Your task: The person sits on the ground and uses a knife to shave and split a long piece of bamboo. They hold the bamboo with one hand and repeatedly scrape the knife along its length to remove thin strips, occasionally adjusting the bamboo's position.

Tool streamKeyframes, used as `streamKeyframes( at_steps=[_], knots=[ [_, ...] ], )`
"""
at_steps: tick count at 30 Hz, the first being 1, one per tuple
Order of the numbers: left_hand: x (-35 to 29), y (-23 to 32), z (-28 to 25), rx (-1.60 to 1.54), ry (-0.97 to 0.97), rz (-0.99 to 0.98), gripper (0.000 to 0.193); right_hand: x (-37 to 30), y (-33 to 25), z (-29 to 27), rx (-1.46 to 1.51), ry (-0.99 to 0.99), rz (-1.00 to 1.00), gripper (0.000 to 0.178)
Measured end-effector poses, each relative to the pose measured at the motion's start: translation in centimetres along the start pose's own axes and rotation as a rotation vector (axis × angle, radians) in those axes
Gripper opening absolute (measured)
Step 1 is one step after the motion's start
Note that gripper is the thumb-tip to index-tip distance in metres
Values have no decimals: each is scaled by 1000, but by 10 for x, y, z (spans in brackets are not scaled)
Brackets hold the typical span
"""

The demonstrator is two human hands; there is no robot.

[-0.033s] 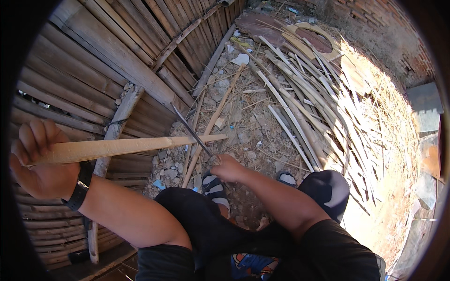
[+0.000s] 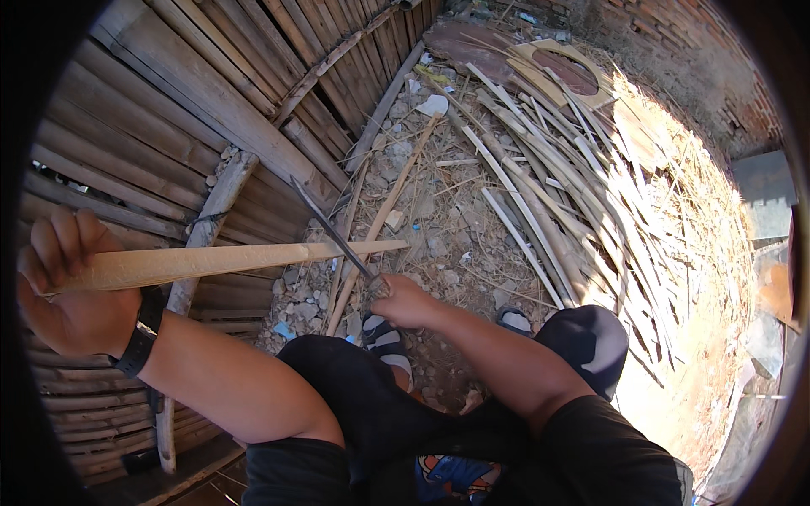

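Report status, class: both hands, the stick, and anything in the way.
Left hand shut on bamboo strip. Right hand shut on knife, blade against the strip. Rubble and loose slats lie beyond; nothing between.

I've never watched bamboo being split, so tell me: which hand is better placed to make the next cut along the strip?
Probably the right hand: it grips the knife, whose blade crosses the strip near its far end. The left hand is closed around the strip's near end, only holding it level.
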State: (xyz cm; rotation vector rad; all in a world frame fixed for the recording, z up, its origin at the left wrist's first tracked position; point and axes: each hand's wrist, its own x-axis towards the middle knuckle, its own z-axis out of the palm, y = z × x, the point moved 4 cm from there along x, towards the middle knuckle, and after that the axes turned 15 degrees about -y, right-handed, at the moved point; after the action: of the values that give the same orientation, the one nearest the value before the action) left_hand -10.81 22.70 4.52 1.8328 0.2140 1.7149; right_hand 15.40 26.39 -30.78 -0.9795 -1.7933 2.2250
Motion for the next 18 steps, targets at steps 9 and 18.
streamKeyframes(
  at_steps=[9, 18],
  knots=[
    [7, -8, 17, -77, -66, -2, 24, 19, 70, -16, 174, 89, 106, 29],
    [10, -10, 24, -67, -47, 4, 22, 19, 44, -12, -38, 152, -63, 32]
  ],
)
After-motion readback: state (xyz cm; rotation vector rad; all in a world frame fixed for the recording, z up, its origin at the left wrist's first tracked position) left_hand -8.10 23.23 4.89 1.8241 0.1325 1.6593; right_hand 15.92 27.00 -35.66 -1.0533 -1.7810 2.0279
